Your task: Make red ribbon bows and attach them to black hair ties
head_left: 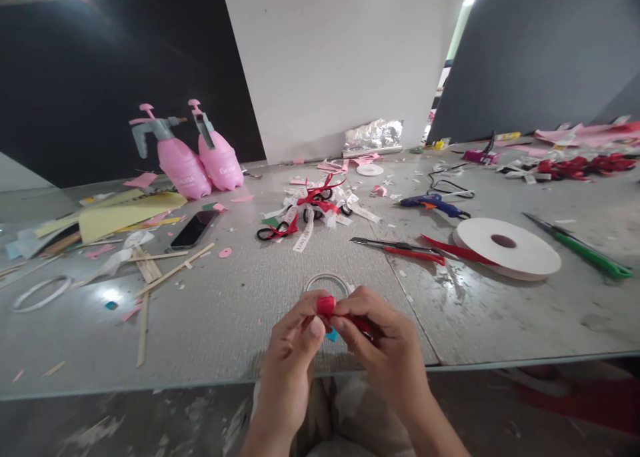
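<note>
Close to the table's front edge, my left hand and my right hand pinch a short piece of red ribbon between them. The ribbon looks folded or looped, and part of it is hidden in the right fingers. Behind my fingertips lies a white ring on the table. A small blue scrap shows just below the ribbon. Farther back is a pile of red bows, black hair ties and white printed ribbons.
A ribbon roll, box cutter, scissors and blue glue gun lie right. Left are a phone, wooden sticks and pink spray bottles. Foil rests by the back wall.
</note>
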`<action>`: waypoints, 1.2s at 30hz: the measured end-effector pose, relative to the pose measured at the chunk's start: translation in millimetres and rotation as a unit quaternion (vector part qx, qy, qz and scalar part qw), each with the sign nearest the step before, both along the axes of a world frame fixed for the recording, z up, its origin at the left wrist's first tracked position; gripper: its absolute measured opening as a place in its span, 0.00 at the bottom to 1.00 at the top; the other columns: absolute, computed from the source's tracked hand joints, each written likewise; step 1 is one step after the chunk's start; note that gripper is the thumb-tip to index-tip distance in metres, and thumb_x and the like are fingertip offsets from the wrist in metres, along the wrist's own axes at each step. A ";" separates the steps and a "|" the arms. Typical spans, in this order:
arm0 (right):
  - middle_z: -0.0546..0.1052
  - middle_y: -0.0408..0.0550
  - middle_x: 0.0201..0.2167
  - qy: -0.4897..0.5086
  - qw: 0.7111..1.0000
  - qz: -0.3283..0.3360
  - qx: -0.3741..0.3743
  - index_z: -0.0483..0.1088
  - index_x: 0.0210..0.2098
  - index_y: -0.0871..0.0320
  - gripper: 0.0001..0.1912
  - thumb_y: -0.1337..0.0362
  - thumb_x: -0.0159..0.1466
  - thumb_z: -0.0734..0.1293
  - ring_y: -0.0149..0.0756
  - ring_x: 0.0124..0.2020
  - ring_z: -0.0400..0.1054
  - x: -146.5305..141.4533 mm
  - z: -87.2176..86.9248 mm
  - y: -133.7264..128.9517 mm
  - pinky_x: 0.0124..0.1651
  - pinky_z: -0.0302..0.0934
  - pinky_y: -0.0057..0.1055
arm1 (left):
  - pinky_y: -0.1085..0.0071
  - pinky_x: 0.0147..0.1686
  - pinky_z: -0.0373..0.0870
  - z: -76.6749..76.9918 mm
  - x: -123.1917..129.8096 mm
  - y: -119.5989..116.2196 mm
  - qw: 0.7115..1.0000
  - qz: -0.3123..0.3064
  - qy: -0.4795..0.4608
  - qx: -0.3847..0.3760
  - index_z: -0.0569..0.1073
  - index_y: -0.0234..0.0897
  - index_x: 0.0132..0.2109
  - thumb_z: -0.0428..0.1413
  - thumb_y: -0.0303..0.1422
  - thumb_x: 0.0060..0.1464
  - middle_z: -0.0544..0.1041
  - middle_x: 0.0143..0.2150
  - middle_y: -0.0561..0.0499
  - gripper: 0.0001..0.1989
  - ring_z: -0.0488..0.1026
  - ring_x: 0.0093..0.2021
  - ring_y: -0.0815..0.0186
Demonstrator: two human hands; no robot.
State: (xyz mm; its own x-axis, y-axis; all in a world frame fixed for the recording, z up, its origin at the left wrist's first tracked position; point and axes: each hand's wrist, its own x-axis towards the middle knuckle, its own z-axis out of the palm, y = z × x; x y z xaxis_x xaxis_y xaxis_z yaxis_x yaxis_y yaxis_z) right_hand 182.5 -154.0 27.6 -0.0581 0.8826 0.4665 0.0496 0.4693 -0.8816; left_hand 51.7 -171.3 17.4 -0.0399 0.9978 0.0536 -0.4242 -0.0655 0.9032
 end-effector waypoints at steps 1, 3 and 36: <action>0.72 0.42 0.27 0.000 1.000 0.001 0.003 0.74 0.35 0.55 0.03 0.68 0.62 0.68 0.27 0.27 0.65 0.4 1.3 -0.5 0.29 0.58 0.25 | 0.71 0.46 0.67 -0.2 -3.0 -0.2 0.999 -0.008 0.029 0.025 0.79 0.42 0.44 0.59 0.36 0.55 0.75 0.47 0.47 0.09 0.71 0.47 0.63; 0.72 0.42 0.27 -0.003 1.000 0.001 0.007 0.74 0.34 0.55 0.03 0.68 0.62 0.68 0.27 0.27 0.65 1.1 4.3 -2.1 0.29 0.58 0.25 | 0.68 0.47 0.67 0.6 -7.1 -0.5 0.995 -0.019 0.076 0.068 0.78 0.42 0.46 0.57 0.37 0.57 0.74 0.51 0.46 0.11 0.70 0.50 0.61; 0.71 0.42 0.24 0.179 0.971 0.022 -0.159 0.71 0.36 0.56 0.09 0.58 0.61 0.69 0.24 0.18 0.59 -8.0 0.6 -20.0 0.18 0.57 0.21 | 0.78 0.28 0.68 14.3 13.6 7.8 0.991 0.116 -0.006 -0.059 0.76 0.34 0.44 0.65 0.38 0.47 0.75 0.29 0.52 0.18 0.69 0.26 0.74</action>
State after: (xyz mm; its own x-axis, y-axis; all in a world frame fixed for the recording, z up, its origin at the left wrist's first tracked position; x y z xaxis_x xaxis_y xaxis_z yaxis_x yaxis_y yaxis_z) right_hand 174.5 -174.0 28.3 0.0162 0.9857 0.1675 -0.3014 0.1645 -0.9392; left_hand 65.3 -163.4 31.7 -0.2697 0.9607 -0.0649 -0.4209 -0.0570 0.9053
